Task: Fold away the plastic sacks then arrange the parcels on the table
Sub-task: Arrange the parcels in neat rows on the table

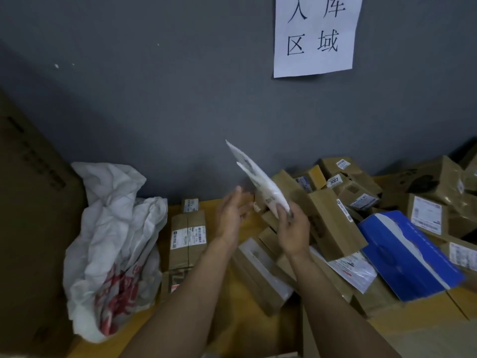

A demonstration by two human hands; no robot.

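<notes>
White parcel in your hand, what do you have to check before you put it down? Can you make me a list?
1. Grip on the white flat parcel: the right hand pinches its lower end. Ok.
2. Helping hand free: the left hand is open beside it and holds nothing. Ok.
3. Plastic sack folded away: it lies crumpled at the left of the table. Not ok.
4. Cardboard boxes tidy: they lie jumbled in a heap on the right. Not ok.
5. Spot to set it down: bare wood shows between the arms. Ok.
6. Parcel's label readable: too blurred. Cannot tell.
</notes>
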